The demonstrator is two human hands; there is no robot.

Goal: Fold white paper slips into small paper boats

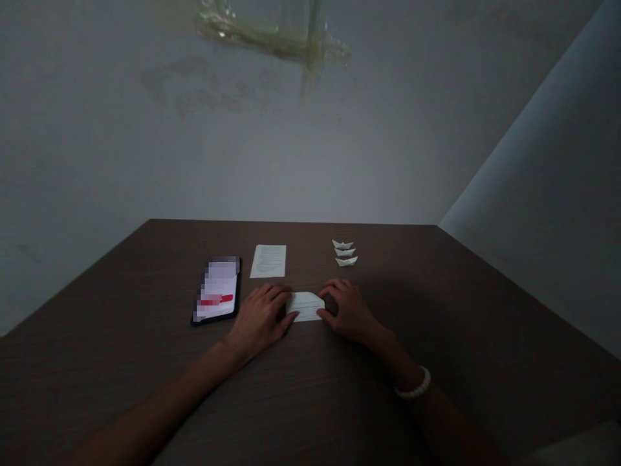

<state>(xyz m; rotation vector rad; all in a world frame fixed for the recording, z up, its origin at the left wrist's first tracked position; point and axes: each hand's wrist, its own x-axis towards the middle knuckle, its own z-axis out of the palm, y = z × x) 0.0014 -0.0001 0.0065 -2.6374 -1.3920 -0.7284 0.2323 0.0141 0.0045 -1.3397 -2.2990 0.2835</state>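
The brown, wood-grained desk (310, 401) extends to a grey wall (388, 168) at its far edge. On its left half lies a dark-edged phone (218, 285), screen up and lit, its display pixelated, with a red band (223, 300) near the lower end. High on the wall runs a yellowish-green streak (272, 42), glossy in spots; fainter dark patches (189, 90) lie below.
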